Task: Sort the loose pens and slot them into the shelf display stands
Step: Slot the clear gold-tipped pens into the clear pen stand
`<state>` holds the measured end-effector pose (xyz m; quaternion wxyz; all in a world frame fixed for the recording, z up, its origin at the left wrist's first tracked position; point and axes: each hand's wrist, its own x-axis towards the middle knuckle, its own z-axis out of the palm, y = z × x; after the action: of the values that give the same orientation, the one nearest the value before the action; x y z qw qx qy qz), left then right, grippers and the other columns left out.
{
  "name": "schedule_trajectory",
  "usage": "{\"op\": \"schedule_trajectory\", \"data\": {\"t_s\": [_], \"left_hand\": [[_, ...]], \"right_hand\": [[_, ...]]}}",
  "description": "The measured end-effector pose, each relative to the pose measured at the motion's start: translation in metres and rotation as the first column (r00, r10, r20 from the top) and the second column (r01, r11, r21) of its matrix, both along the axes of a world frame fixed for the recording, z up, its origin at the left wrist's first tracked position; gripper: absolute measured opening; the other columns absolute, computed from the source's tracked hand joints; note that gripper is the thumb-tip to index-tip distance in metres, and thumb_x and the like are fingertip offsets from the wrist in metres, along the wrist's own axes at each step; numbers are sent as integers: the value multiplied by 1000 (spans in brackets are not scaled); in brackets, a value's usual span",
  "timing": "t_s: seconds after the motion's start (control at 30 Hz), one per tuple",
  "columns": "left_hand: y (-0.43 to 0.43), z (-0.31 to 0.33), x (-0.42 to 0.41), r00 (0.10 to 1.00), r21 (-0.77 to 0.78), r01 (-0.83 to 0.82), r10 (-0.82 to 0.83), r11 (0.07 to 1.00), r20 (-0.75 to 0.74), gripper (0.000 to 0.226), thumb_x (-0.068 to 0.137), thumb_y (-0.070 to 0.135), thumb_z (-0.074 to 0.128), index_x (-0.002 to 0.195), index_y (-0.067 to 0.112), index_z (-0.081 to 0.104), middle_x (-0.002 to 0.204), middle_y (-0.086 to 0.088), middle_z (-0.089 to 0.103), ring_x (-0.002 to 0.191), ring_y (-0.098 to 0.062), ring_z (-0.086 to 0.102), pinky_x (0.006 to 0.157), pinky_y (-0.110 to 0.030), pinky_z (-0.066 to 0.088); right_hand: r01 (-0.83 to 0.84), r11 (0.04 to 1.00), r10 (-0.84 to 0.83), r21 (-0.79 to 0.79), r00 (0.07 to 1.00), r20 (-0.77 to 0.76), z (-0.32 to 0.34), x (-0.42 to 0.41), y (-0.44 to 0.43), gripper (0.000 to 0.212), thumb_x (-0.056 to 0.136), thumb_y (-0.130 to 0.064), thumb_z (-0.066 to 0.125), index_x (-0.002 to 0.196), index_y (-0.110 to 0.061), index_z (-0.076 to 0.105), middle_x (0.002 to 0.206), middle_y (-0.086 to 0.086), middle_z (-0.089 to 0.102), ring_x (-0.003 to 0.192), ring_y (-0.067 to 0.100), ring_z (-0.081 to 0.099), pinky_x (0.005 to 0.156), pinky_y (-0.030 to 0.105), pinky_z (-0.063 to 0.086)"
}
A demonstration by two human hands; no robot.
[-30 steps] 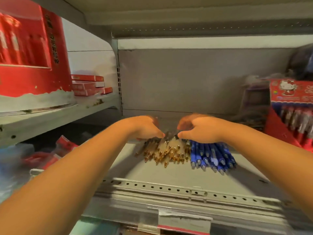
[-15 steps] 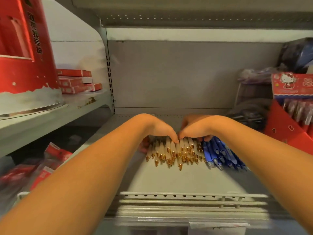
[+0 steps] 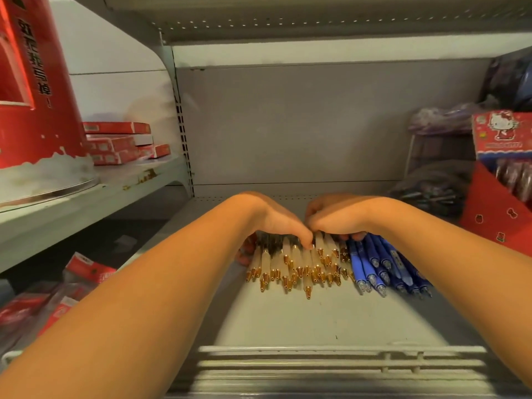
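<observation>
So far the sorting looks done: white pens [image 3: 299, 264] with gold tips lie bunched on the shelf [image 3: 316, 321], left of the red stand [image 3: 489, 217], blue pens [image 3: 380, 266] between them and it. The left hand [image 3: 276, 223] and the right hand [image 3: 336, 218] rest together on the white bunch, fingers bent down behind it; any grip is hidden. Slotting both bunches into the stand is not yet done.

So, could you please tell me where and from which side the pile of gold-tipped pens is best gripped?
Around the pale barrels of the gold-tipped pens, mid-length, squeezing in from left and right. They lie parallel, tips toward the viewer, so sideways pressure should keep them bundled; blue pens crowd the right.
</observation>
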<state>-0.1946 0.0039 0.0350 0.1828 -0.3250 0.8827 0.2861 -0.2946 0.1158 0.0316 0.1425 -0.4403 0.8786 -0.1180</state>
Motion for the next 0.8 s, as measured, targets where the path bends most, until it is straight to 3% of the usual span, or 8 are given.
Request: {"op": "schedule_trajectory", "data": {"t_s": [0.07,0.2,0.27,0.33,0.43,0.5,0.63,0.8], "left_hand": [[0,-1,-2,1000,-3,-12,12,1000,12,45,74,56,70,87,21,44,103,-12,55,90,-28,61,82,-39,56],[5,-1,-5,999,-32,29,-28,999,20,37,78,49,63,92,24,41,101,-8,52,89,-25,59,74,-35,56],[7,-1,-5,999,-22,35,-35,999,30,41,78,49,64,103,22,44,111,-11,55,99,-29,61,82,-41,55],[7,0,-5,999,0,36,-36,999,35,38,81,50,64,98,20,49,115,-11,57,103,-30,60,88,-43,53],[7,0,-2,1000,10,-1,1,1000,25,39,81,51,67,92,18,50,108,-13,59,95,-30,61,81,-41,54],[9,-1,-1,1000,4,-8,8,1000,26,39,81,49,67,96,17,52,113,-14,61,101,-31,61,89,-44,53],[19,0,-5,997,-45,81,-80,996,19,20,88,34,55,89,14,52,95,-11,60,81,-23,61,66,-28,50],[25,1,-5,991,-72,134,-133,988,16,16,89,25,49,81,12,51,77,-8,56,64,-19,54,47,-15,46]], "right_hand": [[-1,1000,1,-4,1000,14,-1,0,2,27,81,-39,66,102,-22,61,65,-2,55,51,13,46,42,20,38],[8,1000,-8,-15,1000,17,-3,-1,2,30,83,-37,66,105,-18,61,72,1,55,59,16,47,44,22,39],[22,999,-22,-24,1000,7,-4,-1,3,29,84,-36,64,107,-17,62,74,2,57,62,17,49,45,22,41],[34,999,-34,-36,999,2,-3,-1,4,27,86,-35,64,106,-17,62,75,2,59,61,16,51,44,22,41],[39,998,-40,-44,999,-26,-2,0,5,23,87,-32,62,104,-17,62,76,3,62,61,17,54,43,21,43],[41,998,-42,-45,999,-20,-2,1,5,22,87,-30,61,104,-17,62,76,3,63,62,18,55,44,21,44],[55,997,-55,-55,998,-5,-2,2,6,21,85,-29,63,104,-21,59,78,2,64,61,15,56,45,22,46],[66,995,-65,-72,998,25,-2,0,8,18,86,-27,63,103,-21,60,82,3,64,64,16,58,45,21,49]]}}
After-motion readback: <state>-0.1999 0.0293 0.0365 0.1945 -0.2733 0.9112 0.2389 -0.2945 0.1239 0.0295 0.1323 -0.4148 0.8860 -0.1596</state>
